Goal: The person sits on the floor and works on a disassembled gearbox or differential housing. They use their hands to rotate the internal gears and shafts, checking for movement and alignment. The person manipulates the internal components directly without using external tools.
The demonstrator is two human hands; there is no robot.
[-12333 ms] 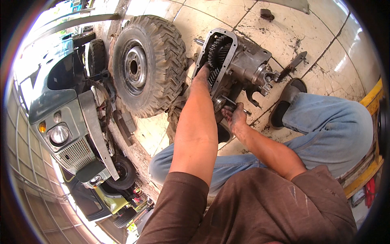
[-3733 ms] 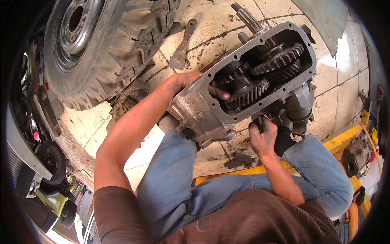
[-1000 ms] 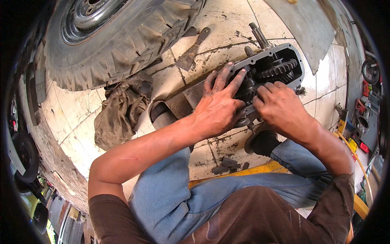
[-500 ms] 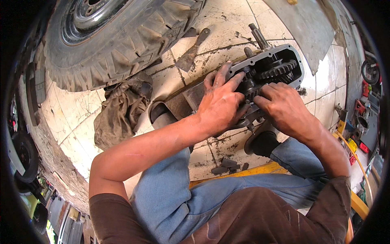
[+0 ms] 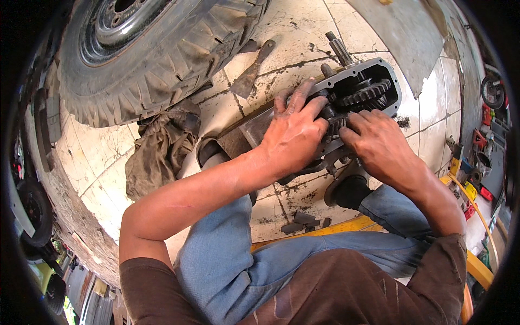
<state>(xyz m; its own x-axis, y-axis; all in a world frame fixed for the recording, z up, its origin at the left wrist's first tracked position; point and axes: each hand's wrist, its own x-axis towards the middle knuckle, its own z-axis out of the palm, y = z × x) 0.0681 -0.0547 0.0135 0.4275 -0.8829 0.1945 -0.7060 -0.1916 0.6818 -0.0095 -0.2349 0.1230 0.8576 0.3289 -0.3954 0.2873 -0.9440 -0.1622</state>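
Note:
A dark metal gearbox housing (image 5: 397,89) with an uncovered side lies on the tiles in front of me. A large toothed gear (image 5: 368,93) shows inside it, and a splined shaft (image 5: 340,50) sticks out at its far end. My left hand (image 5: 297,130) lies across the housing's left part, its greasy fingers spread over the far rim; its thumb is hidden. My right hand (image 5: 379,138) is at the near rim, fingers curled together beside a smaller gear (image 5: 337,125). Whatever those fingertips pinch is hidden.
A big treaded tyre (image 5: 179,59) stands at the far left, with a crumpled brown cloth (image 5: 162,149) below it. A scraper (image 5: 252,73) lies beyond the housing. Small dark blocks (image 5: 303,221) lie near a yellow bar (image 5: 346,224). A grey sheet (image 5: 406,38) is at far right.
The view has shifted slightly, so the housing appears a little further left. My left thumb, visible before at the near side, is now out of sight. The right fingers stay curled at the rim.

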